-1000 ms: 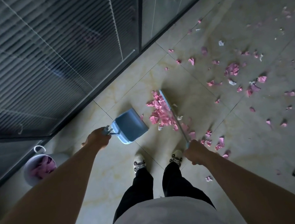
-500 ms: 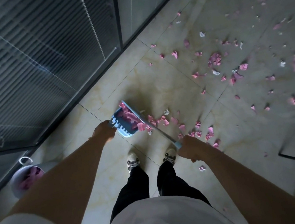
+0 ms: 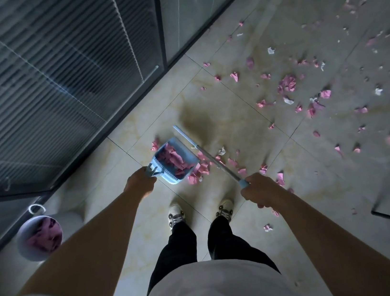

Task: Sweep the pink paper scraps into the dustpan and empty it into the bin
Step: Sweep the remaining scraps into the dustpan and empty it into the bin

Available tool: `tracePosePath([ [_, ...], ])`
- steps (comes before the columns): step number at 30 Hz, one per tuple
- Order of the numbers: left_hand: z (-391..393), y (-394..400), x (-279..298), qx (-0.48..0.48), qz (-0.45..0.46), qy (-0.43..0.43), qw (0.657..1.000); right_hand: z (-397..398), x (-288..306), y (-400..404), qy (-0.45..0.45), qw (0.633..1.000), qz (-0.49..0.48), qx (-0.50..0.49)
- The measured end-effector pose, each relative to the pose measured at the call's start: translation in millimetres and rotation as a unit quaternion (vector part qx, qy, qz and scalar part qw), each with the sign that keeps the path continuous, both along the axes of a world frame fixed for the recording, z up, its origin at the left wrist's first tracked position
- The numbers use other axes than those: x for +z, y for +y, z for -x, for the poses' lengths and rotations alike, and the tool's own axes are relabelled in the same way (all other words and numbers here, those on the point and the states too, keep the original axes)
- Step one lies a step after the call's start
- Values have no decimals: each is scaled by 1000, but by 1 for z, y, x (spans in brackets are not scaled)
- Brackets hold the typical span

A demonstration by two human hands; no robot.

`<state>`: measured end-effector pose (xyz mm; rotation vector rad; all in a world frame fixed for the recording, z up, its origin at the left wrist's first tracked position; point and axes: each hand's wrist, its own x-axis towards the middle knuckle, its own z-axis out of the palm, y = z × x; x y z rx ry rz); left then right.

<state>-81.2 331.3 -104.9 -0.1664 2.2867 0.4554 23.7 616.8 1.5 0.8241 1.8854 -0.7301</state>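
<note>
Currently the tiled floor (image 3: 247, 120) carries pink scraps (image 3: 287, 83): light, flimsy, easily scattered. Bin (image 3: 40, 237) stands well left. Dustpan (image 3: 174, 159), part-filled, best carried level by its handle, gripped by left hand (image 3: 141, 183). Right hand (image 3: 261, 188) grips broom (image 3: 211, 156).

Single head cam on me, wide-angle, looking forward and steeply down my own arms and legs to the tiled floor (image 3: 235, 122). Floor sits at standing distance; glass wall (image 3: 54, 79) runs along the left. No second view.
</note>
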Motion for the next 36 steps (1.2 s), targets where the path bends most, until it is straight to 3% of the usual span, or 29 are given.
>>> tracePosePath([
  [15, -84, -87, 13, 138, 43, 13, 989, 46, -30, -73, 38, 997, -28, 68],
  [22, -94, -107, 10, 239, 36, 29, 970, 28, -35, -85, 21, 981, -39, 189],
  [27, -81, -99, 8, 240, 26, 22, 970, 19, -27, -83, -9, 964, -40, 263],
  [36, -68, -89, 5, 154, 48, 18, 987, -3, -8, -58, 40, 976, -26, 214],
])
